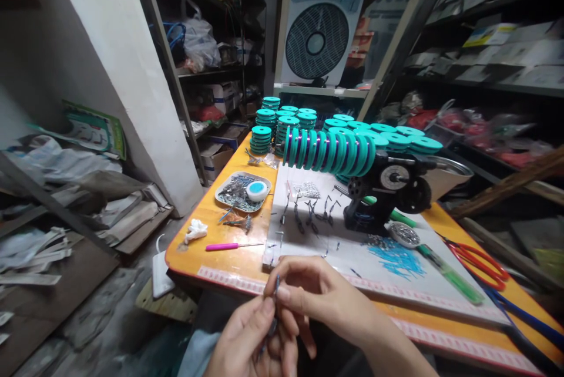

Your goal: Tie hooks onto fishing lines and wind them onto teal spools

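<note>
Over on the left, papers and plastic bags (44, 248) lie heaped on low shelving beside a white wall. The orange bench (200, 262) begins just right of that. Near its left edge sits a crumpled white scrap (195, 230), with a pink-handled tool (229, 246) lying flat just in front of it. Behind these, a metal tray (219, 196) holds a litter of small metal parts and a round white tub with a blue top (257, 190).

At the near edge of the bench the person's hands are drawn close together. The left hand (249, 336) is below and the right hand (321, 298) above, and both have their fingertips pinched shut on a thin dark piece (277, 283). It stands nearly upright between them, just off the bench's front edge.

Past the hands lies a white board (343, 259) scattered with small dark bits (308, 215). At the back are stacks of teal spools (273, 121), and a row of teal spools (328, 151) sits side by side on a black winder (388, 195). A box fan (318, 36) stands on the shelf behind.

Further right, a small dish of metal bits (404, 234) sits just beside a tangle of blue strands (396, 261). Then come a long green-handled tool (453, 278) and red scissors (480, 262) near the bench's right edge
</note>
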`<action>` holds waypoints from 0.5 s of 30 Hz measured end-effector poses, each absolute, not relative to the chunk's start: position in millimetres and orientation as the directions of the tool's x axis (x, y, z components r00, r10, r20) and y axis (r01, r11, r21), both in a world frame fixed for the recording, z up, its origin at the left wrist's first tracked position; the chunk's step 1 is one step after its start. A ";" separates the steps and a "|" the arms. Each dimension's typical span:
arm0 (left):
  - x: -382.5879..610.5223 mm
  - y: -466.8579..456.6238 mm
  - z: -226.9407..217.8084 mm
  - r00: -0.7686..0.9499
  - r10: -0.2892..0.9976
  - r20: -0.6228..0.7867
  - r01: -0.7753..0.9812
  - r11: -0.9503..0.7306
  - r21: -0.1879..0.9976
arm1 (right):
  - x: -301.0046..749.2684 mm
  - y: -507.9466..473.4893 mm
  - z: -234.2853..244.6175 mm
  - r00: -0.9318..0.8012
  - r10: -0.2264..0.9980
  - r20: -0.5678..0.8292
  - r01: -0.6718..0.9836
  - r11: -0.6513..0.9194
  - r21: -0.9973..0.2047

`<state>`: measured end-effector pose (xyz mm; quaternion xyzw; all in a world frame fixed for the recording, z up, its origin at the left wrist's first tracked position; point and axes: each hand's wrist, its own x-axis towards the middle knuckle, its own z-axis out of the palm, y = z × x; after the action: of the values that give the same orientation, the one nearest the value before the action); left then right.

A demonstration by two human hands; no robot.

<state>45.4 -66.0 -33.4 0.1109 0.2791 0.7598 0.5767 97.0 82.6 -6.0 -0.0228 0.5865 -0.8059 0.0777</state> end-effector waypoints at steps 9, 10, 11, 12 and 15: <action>45.9 -66.7 -40.7 -0.306 0.937 -0.170 -0.786 -0.148 0.600 | 93.6 86.3 -8.2 -0.971 -0.232 -0.058 0.131 -0.313 -0.941; 45.8 -67.3 -44.5 -0.296 0.941 -0.163 -0.781 -0.140 0.609 | 93.1 86.0 -9.5 -0.970 -0.236 -0.049 0.129 -0.333 -0.934; 45.9 -68.4 -48.7 -0.285 0.946 -0.154 -0.770 -0.130 0.625 | 92.6 85.4 -11.4 -0.970 -0.240 -0.039 0.126 -0.357 -0.925; 46.1 -70.1 -52.7 -0.275 0.951 -0.144 -0.753 -0.120 0.648 | 92.2 84.4 -14.0 -0.971 -0.239 -0.030 0.122 -0.381 -0.916; 47.8 -78.0 -59.1 -0.278 0.942 -0.189 -0.678 -0.053 0.733 | 91.6 79.2 -25.5 -0.980 -0.196 -0.014 0.103 -0.452 -0.886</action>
<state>47.8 -78.0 -59.1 0.1745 0.3782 0.7044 0.5747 91.6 79.2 -25.5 -0.0452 0.5158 -0.8510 0.0879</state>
